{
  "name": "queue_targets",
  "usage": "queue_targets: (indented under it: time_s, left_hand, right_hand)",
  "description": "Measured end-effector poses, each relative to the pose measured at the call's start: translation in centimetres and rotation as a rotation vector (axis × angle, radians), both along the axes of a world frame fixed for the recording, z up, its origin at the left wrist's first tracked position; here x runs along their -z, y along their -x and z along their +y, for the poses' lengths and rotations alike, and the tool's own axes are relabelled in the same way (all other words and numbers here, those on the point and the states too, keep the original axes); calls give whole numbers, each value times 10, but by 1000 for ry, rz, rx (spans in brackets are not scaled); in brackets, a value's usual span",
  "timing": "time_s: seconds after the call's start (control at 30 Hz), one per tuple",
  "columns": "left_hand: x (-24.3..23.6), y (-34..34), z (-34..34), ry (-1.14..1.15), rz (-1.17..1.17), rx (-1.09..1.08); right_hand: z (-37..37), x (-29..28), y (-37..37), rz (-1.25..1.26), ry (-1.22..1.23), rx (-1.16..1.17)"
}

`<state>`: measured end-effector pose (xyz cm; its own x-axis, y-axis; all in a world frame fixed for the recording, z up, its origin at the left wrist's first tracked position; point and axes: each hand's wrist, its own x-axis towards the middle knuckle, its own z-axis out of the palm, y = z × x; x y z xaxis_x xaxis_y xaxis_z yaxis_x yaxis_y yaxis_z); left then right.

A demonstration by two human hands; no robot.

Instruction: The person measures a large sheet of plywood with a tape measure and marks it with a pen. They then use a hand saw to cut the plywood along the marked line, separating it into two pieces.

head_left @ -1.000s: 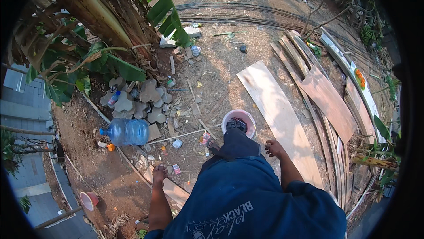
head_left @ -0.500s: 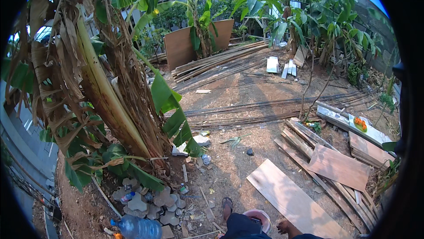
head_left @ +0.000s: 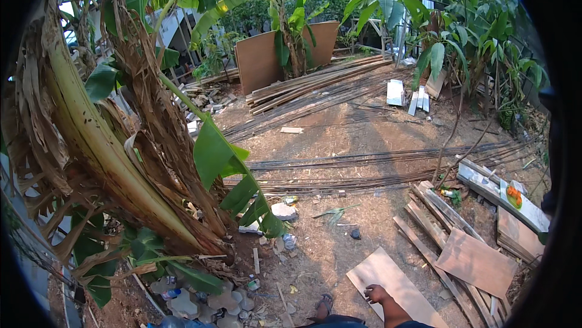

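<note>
Outdoor yard, bare dirt ground (head_left: 339, 249), viewed from head height and looking outward. Item one: the right hand (head_left: 377, 294), low in frame, fingers curled loosely and resting on or just over the near end of a long pale plywood board (head_left: 394, 282) lying flat on the ground; whether it grips the edge cannot be told, and it appears relaxed rather than clenched. Item two: the left hand, out of view. Item three: a sandalled foot (head_left: 323, 305) just left of the board. Item four: a square brown plywood panel (head_left: 476, 261) laid on a stack of weathered timber planks (head_left: 433, 216), right of the board. Item five: long bundles of thin steel reinforcing rods (head_left: 364, 173) across the middle ground. Item six: a dried banana trunk with brown hanging leaves (head_left: 109, 146) at left, broken grey paving stones (head_left: 206, 301) at its base. Item seven: upright brown sheets (head_left: 260, 61) at the far side. Status, as a judgement: the board lies flat, not lifted or shifted; handling seems barely begun, with any lifting, carrying or placing undone.
</note>
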<state>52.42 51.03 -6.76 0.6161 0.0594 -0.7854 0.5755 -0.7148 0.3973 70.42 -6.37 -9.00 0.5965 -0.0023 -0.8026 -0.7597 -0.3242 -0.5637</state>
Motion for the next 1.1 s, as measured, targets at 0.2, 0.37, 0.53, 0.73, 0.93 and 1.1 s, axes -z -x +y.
queue_targets:
  time_s: [0.2,0.37,0.53,0.73,0.93,1.1]
  left_hand:
    - [42,-90,-18,77,-373,-93]
    - [65,-189,-36,415,-198,-494]
    - [59,-248,3,136,-16,101]
    - [66,-395,66,29,-8,216]
    - [80,-603,82,108,-205,50]
    - [-6,-714,0,362,-185,-256]
  right_hand:
    - [-28,-82,-129,-251,-32,256]
    - [-65,-41,-103,-174,25,397]
    - [-50,-7,3,59,71,584]
    - [42,-47,-11,194,72,930]
    - [99,-73,-80,93,28,1064]
    - [95,-65,-163,-77,9,704]
